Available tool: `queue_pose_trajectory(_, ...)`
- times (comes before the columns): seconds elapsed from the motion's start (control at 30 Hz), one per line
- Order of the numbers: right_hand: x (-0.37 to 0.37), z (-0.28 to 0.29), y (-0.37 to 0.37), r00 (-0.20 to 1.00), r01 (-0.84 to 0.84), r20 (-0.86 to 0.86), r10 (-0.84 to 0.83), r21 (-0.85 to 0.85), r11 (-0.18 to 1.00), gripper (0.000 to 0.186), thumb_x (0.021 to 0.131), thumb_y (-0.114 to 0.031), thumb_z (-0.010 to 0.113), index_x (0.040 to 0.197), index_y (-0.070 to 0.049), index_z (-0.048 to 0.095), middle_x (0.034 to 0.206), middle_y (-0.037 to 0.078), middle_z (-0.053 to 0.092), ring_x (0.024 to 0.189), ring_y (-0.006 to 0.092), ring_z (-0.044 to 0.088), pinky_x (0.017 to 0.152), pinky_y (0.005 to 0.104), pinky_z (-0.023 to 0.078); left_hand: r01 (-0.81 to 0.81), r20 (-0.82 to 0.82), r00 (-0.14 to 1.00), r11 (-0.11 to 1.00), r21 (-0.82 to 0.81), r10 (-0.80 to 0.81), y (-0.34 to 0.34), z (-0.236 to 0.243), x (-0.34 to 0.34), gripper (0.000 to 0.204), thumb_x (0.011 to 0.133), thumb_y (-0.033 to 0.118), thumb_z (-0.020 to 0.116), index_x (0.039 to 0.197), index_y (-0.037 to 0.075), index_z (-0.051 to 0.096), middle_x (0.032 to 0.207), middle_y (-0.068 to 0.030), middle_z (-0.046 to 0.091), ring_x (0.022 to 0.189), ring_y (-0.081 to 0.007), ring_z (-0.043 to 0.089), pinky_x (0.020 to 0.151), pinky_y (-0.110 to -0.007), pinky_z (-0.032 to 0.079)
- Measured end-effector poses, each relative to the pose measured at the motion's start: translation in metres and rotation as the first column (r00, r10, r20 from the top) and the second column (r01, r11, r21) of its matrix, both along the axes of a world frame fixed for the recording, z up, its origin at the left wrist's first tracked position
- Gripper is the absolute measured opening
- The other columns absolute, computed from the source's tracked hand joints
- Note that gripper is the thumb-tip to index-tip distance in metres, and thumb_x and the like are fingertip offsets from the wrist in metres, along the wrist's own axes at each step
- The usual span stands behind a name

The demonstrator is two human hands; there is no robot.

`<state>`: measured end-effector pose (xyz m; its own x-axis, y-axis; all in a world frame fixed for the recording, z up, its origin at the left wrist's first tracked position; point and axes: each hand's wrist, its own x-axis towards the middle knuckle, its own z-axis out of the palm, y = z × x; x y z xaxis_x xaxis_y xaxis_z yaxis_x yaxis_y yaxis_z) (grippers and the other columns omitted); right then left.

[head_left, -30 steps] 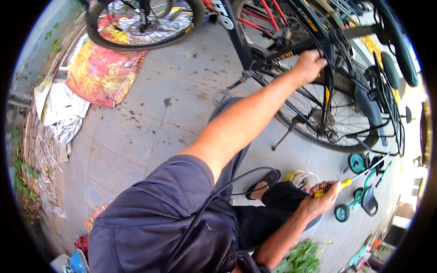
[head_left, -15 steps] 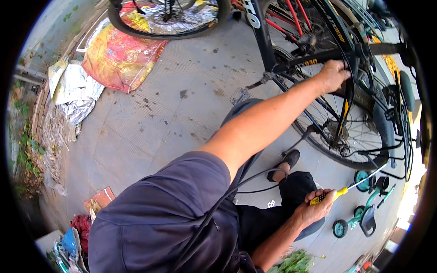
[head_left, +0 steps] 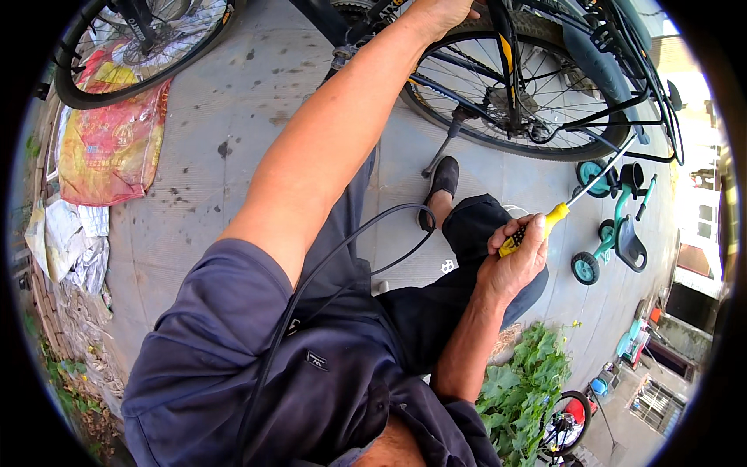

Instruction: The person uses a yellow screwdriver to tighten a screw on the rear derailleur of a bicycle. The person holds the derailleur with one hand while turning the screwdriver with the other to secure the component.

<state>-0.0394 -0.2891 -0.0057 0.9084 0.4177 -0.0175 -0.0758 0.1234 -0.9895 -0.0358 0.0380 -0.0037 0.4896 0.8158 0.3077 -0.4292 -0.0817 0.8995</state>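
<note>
Right hand point(head_left: 515, 258) wrapped round a yellow-handled screwdriver point(head_left: 555, 217).
It points out from that hand toward the rear of the black bicycle point(head_left: 508, 56); the left hand point(head_left: 442, 12) is up by the bicycle, though from here I can't tell whether it grips.

Grey paved floor point(head_left: 191, 233), bright daylight

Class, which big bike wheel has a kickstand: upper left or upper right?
The right wheel, near the screwdriver, with the kickstand; the left wheel, by the sack, shows none.
</note>
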Motion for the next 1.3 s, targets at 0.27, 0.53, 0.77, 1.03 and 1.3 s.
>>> queue_pose_trajectory(0.27,-0.01,-0.003,-0.003,0.988,-0.107,0.098,0.117,-0.098,0.989,0.02,0.091,-0.021,0.055,0.089,-0.001,0.053,0.062,0.001,0.049,0.046,0.0061,0.043,0.043,0.0184,0.033,0.052,0.063,0.997,0.998,-0.019,-0.051,0.004,0.001,-0.005,0.017,0.089,0.017,0.056,0.101,0.005,0.061,0.097,-0.0027,0.063,0.09,-0.0135,0.06,0.066,-0.027,0.051)
queue_pose_trajectory(0.53,-0.032,0.01,0.007,0.944,-0.33,-0.045,0.327,-0.189,0.925,0.028,0.088,-0.02,0.059,0.105,0.002,0.054,0.067,0.002,0.053,0.047,0.0055,0.044,0.042,0.0173,0.032,0.08,0.063,0.995,0.995,-0.065,-0.076,0.003,0.005,-0.012,0.021,0.085,0.011,0.055,0.104,0.003,0.059,0.099,-0.0049,0.063,0.09,-0.0131,0.059,0.069,-0.028,0.05)
queue_pose_trajectory(0.77,-0.036,0.03,0.05,0.931,-0.347,0.009,0.365,-0.293,0.891,0.03,0.087,-0.017,0.058,0.109,0.002,0.053,0.071,0.004,0.055,0.048,0.0062,0.045,0.041,0.0182,0.032,0.123,0.117,0.987,0.988,-0.092,-0.112,0.003,0.004,-0.014,0.024,0.083,0.009,0.054,0.106,0.004,0.058,0.101,-0.003,0.063,0.091,-0.0112,0.058,0.071,-0.028,0.049)
queue_pose_trajectory(1.03,-0.036,0.03,0.079,0.935,-0.355,-0.046,0.353,-0.186,0.916,0.029,0.089,-0.016,0.056,0.11,0.003,0.052,0.071,0.004,0.056,0.049,0.0053,0.045,0.042,0.0186,0.034,0.136,0.109,0.986,0.988,-0.08,-0.127,0.006,0.004,-0.014,0.02,0.085,0.016,0.06,0.102,0.006,0.062,0.094,0.0009,0.062,0.087,-0.008,0.057,0.065,-0.023,0.05)
queue_pose_trajectory(1.3,-0.04,0.019,0.093,0.938,-0.342,-0.093,0.333,-0.093,0.935,0.027,0.089,-0.016,0.055,0.109,0.002,0.051,0.071,0.004,0.055,0.049,0.0064,0.046,0.042,0.0194,0.034,0.05,0.104,0.993,0.998,-0.028,-0.047,0.009,-0.004,-0.006,0.019,0.086,0.018,0.062,0.101,0.005,0.063,0.09,0.0017,0.063,0.082,-0.0063,0.057,0.06,-0.021,0.048)
